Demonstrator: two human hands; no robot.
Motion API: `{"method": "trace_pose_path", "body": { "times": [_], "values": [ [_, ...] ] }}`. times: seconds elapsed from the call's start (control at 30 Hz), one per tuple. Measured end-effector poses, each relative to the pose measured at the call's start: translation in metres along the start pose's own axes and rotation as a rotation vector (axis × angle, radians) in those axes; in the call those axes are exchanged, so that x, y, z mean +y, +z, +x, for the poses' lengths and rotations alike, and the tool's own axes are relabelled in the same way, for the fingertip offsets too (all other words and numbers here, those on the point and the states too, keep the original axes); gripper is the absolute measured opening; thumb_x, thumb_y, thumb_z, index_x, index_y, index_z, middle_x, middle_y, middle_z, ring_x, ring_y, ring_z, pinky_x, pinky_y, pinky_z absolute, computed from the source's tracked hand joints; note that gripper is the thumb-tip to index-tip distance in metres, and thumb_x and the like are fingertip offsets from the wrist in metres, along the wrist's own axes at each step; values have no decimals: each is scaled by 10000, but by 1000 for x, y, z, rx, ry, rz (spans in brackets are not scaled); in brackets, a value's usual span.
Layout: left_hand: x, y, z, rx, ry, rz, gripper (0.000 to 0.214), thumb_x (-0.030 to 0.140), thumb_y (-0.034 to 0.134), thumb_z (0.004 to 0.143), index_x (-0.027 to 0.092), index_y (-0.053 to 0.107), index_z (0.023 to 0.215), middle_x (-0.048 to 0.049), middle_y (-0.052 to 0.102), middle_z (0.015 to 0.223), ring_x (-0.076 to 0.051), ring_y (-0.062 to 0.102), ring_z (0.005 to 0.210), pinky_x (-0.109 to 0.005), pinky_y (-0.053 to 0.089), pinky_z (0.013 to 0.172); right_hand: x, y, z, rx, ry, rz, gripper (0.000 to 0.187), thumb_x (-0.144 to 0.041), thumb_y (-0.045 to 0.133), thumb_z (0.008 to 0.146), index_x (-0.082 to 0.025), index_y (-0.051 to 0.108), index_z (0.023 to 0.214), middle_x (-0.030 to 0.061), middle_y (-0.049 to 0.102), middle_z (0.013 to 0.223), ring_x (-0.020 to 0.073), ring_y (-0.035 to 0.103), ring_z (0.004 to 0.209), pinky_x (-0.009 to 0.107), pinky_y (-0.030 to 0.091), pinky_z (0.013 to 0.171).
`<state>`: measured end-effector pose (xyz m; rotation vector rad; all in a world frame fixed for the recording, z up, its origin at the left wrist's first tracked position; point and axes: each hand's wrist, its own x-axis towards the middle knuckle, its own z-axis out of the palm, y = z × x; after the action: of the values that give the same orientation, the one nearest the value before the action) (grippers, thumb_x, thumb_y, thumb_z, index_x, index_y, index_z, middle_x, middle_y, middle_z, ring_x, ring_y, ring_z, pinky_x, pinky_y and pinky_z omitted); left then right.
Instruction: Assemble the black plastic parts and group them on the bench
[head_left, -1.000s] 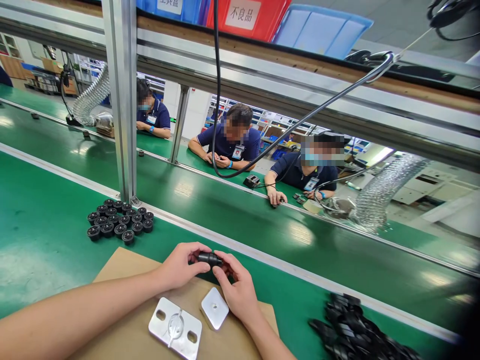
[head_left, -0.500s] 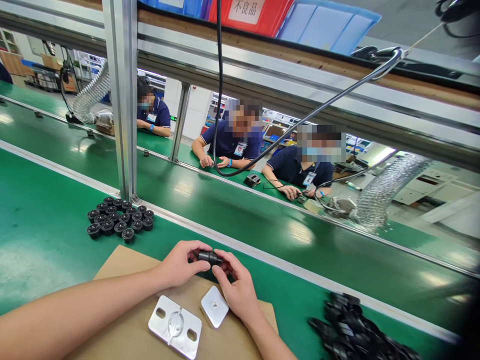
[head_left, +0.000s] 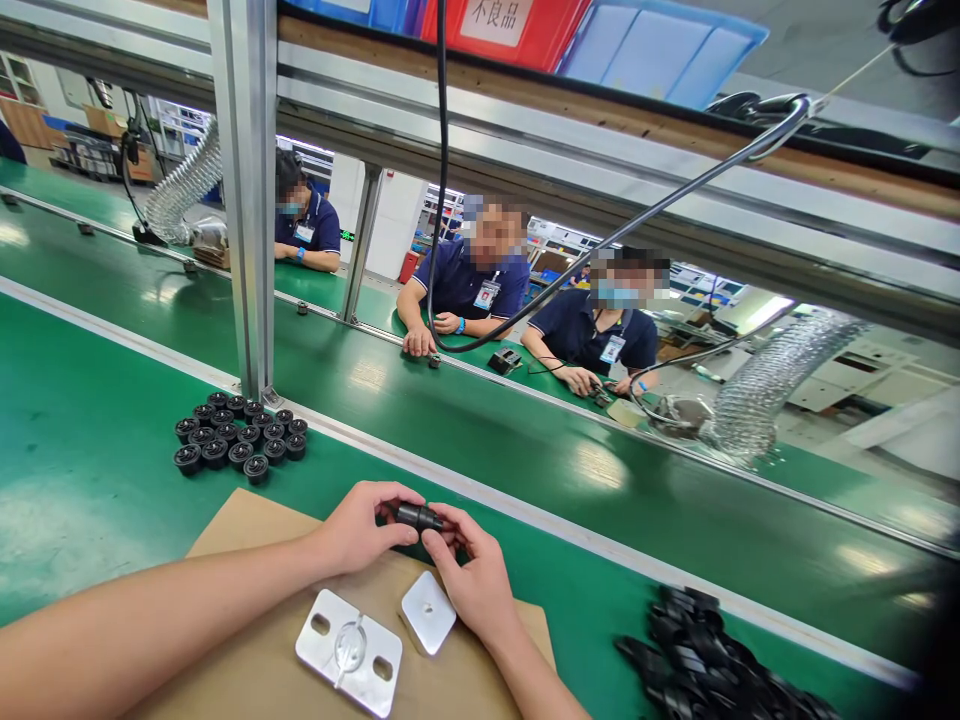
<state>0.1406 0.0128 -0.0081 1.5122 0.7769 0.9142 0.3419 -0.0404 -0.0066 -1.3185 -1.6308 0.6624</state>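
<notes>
Between my two hands is a small black cylindrical part [head_left: 417, 516], held level above the far edge of a brown cardboard sheet [head_left: 255, 525]. My left hand [head_left: 367, 525] pinches its left end with thumb and fingers. At its right end, my right hand [head_left: 469, 565] is closed on it the same way. Below the hands, a silver metal plate [head_left: 364, 685] with two slots and a round recess lies on the cardboard. Beside it, near my right wrist, sits a smaller silver block [head_left: 430, 615] with a centre hole.
Several round black parts [head_left: 240, 435] stand grouped at left by a metal post [head_left: 247, 200]. A heap of black parts [head_left: 705, 650] lies at right. Beyond runs a green conveyor belt [head_left: 375, 375]; co-workers sit across it. A black cable [head_left: 442, 150] hangs down under the shelf.
My hands and the black part stay almost in place. Across the belt, the middle co-worker's hand has reached forward to a small part at the belt's edge.
</notes>
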Motion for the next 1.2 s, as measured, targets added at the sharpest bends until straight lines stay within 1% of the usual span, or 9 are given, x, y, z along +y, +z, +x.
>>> {"method": "trace_pose_path", "body": {
  "times": [0.17, 0.33, 0.43, 0.57, 0.63, 0.7, 0.8, 1.03, 1.2],
  "values": [
    [-1, 1, -1, 22, -4, -2, 420, 249, 808, 734, 174, 779, 1146, -78, 782, 1051, -240, 674, 895, -373, 554, 843, 1, 0, 0, 7, -52, -2, 300, -388, 697, 949, -214, 747, 1187, 71, 751, 938, 192, 650, 712, 296, 558, 614],
    [-1, 0, 0, -5, -25, -83, 420, 238, 807, 715, 157, 777, 1126, -89, 781, 1033, -254, 694, 911, -395, 562, 863, 2, -1, -1, -7, -110, 28, 242, -310, 713, 944, -252, 760, 1174, 73, 740, 1034, 186, 670, 750, 289, 563, 623],
    [-2, 0, 1, -6, -19, -106, 412, 229, 807, 717, 157, 781, 1122, -88, 784, 1028, -252, 697, 913, -396, 560, 871, 2, -1, -1, -8, -141, 36, 231, -271, 704, 952, -267, 763, 1174, 89, 729, 1141, 201, 692, 837, 292, 576, 656],
    [-4, 0, 2, 11, 0, -107, 414, 215, 814, 715, 163, 789, 1124, -87, 791, 1049, -254, 699, 926, -392, 560, 878, 2, -1, -1, 4, -176, 42, 211, -270, 692, 961, -262, 769, 1158, 106, 717, 1196, 234, 709, 966, 301, 597, 706],
    [-3, 0, 2, 15, 5, -91, 415, 219, 826, 713, 166, 794, 1124, -85, 795, 1047, -256, 702, 923, -388, 561, 871, 2, -2, -1, 1, -160, 37, 218, -295, 691, 963, -254, 762, 1165, 99, 727, 1149, 213, 703, 885, 293, 588, 673],
    [-2, 0, 1, 16, 8, -57, 403, 226, 836, 716, 172, 800, 1114, -79, 800, 1029, -255, 702, 915, -380, 559, 864, 2, -2, -1, -8, -109, 30, 256, -337, 695, 961, -237, 745, 1192, 86, 745, 1050, 193, 681, 775, 289, 575, 632],
    [3, -1, 0, 17, 8, -14, 381, 219, 835, 719, 182, 809, 1097, -64, 807, 1003, -248, 698, 902, -366, 552, 858, 1, -2, -1, -20, -37, 27, 311, -399, 694, 957, -209, 731, 1200, 75, 761, 949, 193, 674, 723, 291, 575, 616],
    [8, 0, -2, 48, 32, 74, 350, 183, 823, 719, 202, 822, 1069, -44, 818, 1005, -250, 701, 908, -359, 549, 861, 0, -1, -2, -26, -38, 24, 315, -397, 680, 959, -201, 725, 1201, 85, 767, 967, 199, 679, 730, 301, 584, 629],
    [7, 0, -3, 80, 59, 54, 364, 171, 827, 726, 207, 818, 1088, -53, 818, 1065, -262, 719, 972, -367, 560, 912, 1, -1, -3, -20, -87, 23, 282, -357, 661, 982, -240, 720, 1232, 94, 741, 1115, 206, 702, 834, 303, 595, 690]
  ]
}}
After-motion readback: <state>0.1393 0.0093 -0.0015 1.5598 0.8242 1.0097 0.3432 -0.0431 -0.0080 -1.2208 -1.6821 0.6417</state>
